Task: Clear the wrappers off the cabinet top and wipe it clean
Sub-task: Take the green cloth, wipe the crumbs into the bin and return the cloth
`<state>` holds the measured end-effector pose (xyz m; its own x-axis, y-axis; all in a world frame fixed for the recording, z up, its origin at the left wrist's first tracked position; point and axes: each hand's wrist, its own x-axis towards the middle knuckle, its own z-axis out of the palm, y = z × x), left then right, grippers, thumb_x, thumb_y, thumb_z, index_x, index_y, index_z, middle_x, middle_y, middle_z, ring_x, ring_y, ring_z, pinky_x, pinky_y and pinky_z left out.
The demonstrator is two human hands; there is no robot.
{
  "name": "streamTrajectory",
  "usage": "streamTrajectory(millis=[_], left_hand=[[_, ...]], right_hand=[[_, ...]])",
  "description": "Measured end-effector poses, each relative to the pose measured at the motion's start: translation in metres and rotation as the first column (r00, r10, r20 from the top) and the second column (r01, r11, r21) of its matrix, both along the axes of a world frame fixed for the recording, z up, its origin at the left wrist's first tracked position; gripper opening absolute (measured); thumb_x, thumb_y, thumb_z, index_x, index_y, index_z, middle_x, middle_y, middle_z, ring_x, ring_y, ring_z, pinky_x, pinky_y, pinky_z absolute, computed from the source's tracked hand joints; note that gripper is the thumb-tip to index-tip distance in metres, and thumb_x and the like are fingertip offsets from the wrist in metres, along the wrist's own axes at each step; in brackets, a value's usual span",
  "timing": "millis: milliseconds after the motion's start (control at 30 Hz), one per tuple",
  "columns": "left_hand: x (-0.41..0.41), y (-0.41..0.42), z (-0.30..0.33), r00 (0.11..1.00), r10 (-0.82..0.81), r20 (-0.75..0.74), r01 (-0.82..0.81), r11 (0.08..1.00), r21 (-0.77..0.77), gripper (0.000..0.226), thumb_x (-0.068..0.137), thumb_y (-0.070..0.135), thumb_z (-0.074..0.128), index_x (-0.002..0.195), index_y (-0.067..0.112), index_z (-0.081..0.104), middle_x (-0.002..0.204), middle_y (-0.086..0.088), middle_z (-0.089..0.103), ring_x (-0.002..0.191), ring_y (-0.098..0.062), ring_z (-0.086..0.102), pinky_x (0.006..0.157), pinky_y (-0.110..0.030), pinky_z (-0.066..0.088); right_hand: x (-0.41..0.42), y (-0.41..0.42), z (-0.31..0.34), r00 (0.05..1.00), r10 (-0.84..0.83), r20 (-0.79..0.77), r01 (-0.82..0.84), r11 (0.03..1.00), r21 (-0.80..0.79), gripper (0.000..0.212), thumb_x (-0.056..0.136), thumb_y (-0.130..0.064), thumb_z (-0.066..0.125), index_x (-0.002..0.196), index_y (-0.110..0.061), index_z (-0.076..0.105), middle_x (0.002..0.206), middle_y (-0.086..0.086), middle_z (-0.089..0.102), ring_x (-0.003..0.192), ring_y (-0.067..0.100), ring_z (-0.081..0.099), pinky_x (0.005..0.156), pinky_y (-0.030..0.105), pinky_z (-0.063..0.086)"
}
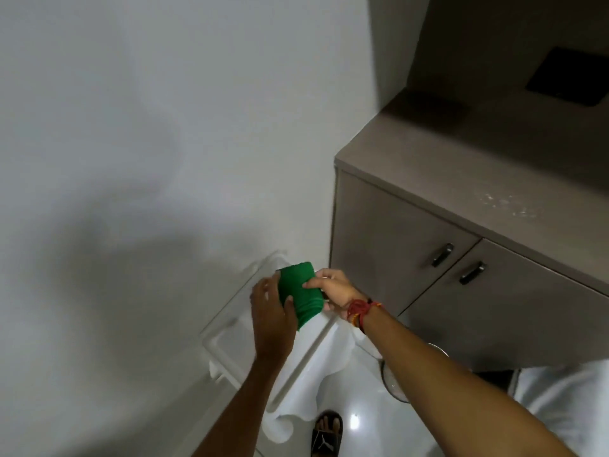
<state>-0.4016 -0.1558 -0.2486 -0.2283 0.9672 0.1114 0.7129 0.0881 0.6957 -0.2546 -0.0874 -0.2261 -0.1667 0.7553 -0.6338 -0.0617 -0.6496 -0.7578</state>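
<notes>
The green cloth [298, 293] is a soft woven fabric with a matt finish and ribbed folds along its lower edge. The cabinet top [445, 159] is a matt grey-brown laminate-like surface; a patch of pale specks [507, 204] dulls it near the front edge. The cabinet doors [389, 232] share the same matt finish. The door handles [442, 255] look like brushed metal with a slight sheen. The wall [131, 127] is smooth, matt white. The rack [227, 328] appears to be glossy white plastic. The floor [356, 400] is glossy and reflective. The wrist threads [359, 310] are red twisted cord.
</notes>
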Motion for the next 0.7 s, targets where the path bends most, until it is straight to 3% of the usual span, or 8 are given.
streamTrajectory(millis=[67, 167, 300, 467, 533, 600, 667, 700], left_hand=[[0.023, 0.013, 0.020, 0.954, -0.251, -0.161, 0.270, 0.957, 0.110, 0.052, 0.095, 0.023, 0.051, 0.145, 0.009, 0.047, 0.151, -0.017, 0.044, 0.138, -0.029, 0.043, 0.114, -0.045, 0.042], [0.068, 0.030, 0.038, 0.831, -0.474, -0.292, 0.516, 0.852, 0.084, 0.073, 0.086, 0.034, 0.058, 0.152, 0.008, 0.039, 0.162, -0.018, 0.030, 0.150, -0.031, 0.030, 0.122, -0.047, 0.027], [0.151, 0.040, 0.039, 0.657, -0.608, -0.447, 0.662, 0.748, -0.045, 0.085, 0.085, 0.033, 0.057, 0.159, 0.011, 0.021, 0.169, -0.014, 0.014, 0.158, -0.030, 0.010, 0.126, -0.054, 0.017], [0.254, 0.025, -0.010, 0.500, -0.755, -0.423, 0.747, 0.624, -0.231, 0.074, 0.095, 0.005, 0.051, 0.159, 0.007, 0.015, 0.170, -0.013, 0.010, 0.158, -0.030, 0.003, 0.128, -0.050, 0.013], [0.279, 0.014, -0.045, 0.479, -0.790, -0.384, 0.739, 0.599, -0.310, 0.072, 0.096, 0.007, 0.049, 0.159, 0.007, 0.014, 0.169, -0.014, 0.014, 0.158, -0.029, 0.005, 0.129, -0.046, 0.013], [0.295, 0.002, -0.093, 0.488, -0.803, -0.342, 0.713, 0.593, -0.373, 0.071, 0.095, 0.006, 0.050, 0.158, 0.007, 0.019, 0.167, -0.015, 0.024, 0.157, -0.028, 0.014, 0.128, -0.044, 0.018], [0.300, -0.012, -0.145, 0.530, -0.793, -0.301, 0.681, 0.610, -0.406, 0.068, 0.093, 0.006, 0.050, 0.157, 0.008, 0.025, 0.164, -0.014, 0.032, 0.154, -0.027, 0.025, 0.126, -0.043, 0.025], [0.298, -0.019, -0.167, 0.565, -0.780, -0.269, 0.660, 0.623, -0.421, 0.067, 0.093, 0.007, 0.052, 0.156, 0.008, 0.029, 0.161, -0.015, 0.036, 0.151, -0.028, 0.032, 0.123, -0.044, 0.031]], right_hand=[[0.034, 0.004, 0.015, 0.988, -0.093, -0.126, 0.095, 0.995, 0.007, 0.011, 0.081, -0.005, 0.072, 0.081, -0.013, 0.065, 0.089, 0.015, 0.071, 0.076, 0.023, 0.072, 0.060, 0.028, 0.059], [0.094, 0.000, 0.029, 0.900, -0.284, -0.331, 0.305, 0.952, 0.012, 0.007, 0.086, 0.001, 0.065, 0.090, -0.004, 0.065, 0.104, 0.026, 0.066, 0.091, 0.034, 0.068, 0.081, 0.042, 0.060], [0.170, -0.023, 0.023, 0.763, -0.451, -0.463, 0.478, 0.876, -0.066, 0.018, 0.092, 0.002, 0.056, 0.110, 0.000, 0.058, 0.119, 0.030, 0.058, 0.096, 0.036, 0.067, 0.081, 0.043, 0.060], [0.247, -0.076, -0.029, 0.651, -0.572, -0.499, 0.568, 0.803, -0.178, 0.031, 0.097, -0.003, 0.048, 0.126, 0.005, 0.058, 0.121, 0.027, 0.062, 0.095, 0.030, 0.070, 0.090, 0.040, 0.057], [0.271, -0.097, -0.067, 0.663, -0.632, -0.402, 0.603, 0.769, -0.214, 0.038, 0.101, -0.012, 0.049, 0.131, 0.009, 0.056, 0.126, 0.030, 0.062, 0.097, 0.032, 0.067, 0.099, 0.044, 0.053], [0.290, -0.118, -0.122, 0.729, -0.662, -0.177, 0.632, 0.749, -0.199, 0.043, 0.102, -0.014, 0.048, 0.133, 0.016, 0.051, 0.112, 0.028, 0.071, 0.085, 0.029, 0.063, 0.091, 0.041, 0.055], [0.305, -0.139, -0.187, 0.833, -0.541, 0.112, 0.553, 0.820, -0.147, 0.039, 0.098, 0.000, 0.047, 0.127, 0.025, 0.049, 0.096, 0.029, 0.072, 0.076, 0.023, 0.064, 0.072, 0.025, 0.057], [0.309, -0.149, -0.219, 0.871, -0.416, 0.260, 0.464, 0.871, -0.163, 0.036, 0.097, 0.003, 0.048, 0.128, 0.021, 0.052, 0.108, 0.033, 0.068, 0.086, 0.026, 0.066, 0.077, 0.025, 0.058]])
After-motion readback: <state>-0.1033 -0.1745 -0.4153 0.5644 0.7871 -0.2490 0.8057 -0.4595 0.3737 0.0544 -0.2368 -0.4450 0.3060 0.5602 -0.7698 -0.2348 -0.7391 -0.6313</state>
